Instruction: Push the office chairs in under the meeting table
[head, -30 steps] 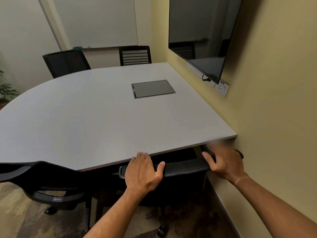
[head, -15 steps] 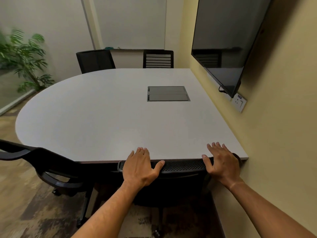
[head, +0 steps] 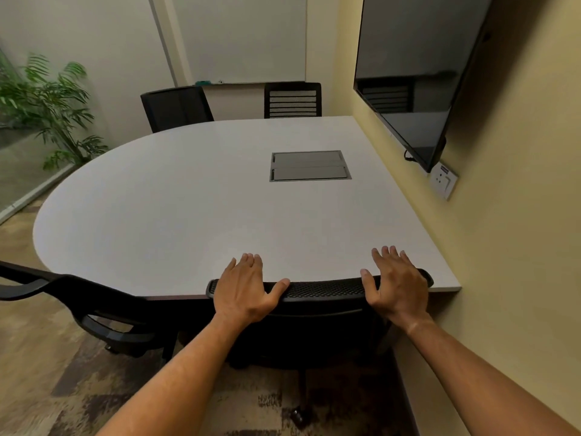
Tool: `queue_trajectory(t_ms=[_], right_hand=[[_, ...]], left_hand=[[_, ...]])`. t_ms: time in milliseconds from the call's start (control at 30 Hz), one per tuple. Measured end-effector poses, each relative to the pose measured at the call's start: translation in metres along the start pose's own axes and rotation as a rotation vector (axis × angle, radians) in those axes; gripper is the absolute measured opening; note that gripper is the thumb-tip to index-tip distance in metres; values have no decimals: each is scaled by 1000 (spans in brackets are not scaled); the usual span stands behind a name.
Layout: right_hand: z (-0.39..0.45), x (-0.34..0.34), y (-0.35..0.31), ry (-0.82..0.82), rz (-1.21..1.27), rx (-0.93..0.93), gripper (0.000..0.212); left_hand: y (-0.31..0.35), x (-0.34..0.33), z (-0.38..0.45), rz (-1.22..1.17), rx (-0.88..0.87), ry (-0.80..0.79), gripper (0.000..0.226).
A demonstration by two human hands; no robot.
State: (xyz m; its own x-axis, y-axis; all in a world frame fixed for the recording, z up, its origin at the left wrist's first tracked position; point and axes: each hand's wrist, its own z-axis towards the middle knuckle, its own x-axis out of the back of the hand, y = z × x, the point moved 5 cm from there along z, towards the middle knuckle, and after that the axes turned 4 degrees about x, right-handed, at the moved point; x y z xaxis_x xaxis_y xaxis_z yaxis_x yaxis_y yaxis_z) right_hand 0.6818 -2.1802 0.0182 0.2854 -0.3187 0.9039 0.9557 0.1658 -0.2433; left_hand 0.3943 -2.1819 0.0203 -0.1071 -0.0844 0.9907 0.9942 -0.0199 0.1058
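A black mesh office chair [head: 323, 289] stands right in front of me, its back touching the near edge of the grey meeting table [head: 188, 215] and its seat under the top. My left hand [head: 245, 287] lies flat over the left part of the backrest's top rail, fingers straight and reaching over the table edge. My right hand [head: 396, 284] rests the same way on the rail's right end. A second black chair [head: 103, 306] stands at the near left, angled, with its armrest outside the table edge.
Two more black chairs [head: 176, 107] [head: 292, 100] stand tucked in on the far side. A yellow wall [head: 518, 247] runs close on the right, carrying a TV screen [head: 408, 73] and a socket plate [head: 443, 180]. A cable hatch [head: 309, 166] sits in the tabletop. A potted plant [head: 53, 111] stands far left.
The chair's back has moved forward up to the table edge. Both hands have gone from curled round the backrest to lying flat with straight fingers. My view has lifted and turned left.
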Motion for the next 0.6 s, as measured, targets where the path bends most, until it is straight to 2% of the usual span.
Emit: queue_trajectory(t_ms=[467, 600], right_hand=[[0, 0, -12, -45, -58, -6, 69], [-2, 0, -13, -108, -73, -14, 76]], left_hand=[[-9, 3, 5, -28, -45, 18, 108], [-11, 1, -2, -68, -67, -61, 110]])
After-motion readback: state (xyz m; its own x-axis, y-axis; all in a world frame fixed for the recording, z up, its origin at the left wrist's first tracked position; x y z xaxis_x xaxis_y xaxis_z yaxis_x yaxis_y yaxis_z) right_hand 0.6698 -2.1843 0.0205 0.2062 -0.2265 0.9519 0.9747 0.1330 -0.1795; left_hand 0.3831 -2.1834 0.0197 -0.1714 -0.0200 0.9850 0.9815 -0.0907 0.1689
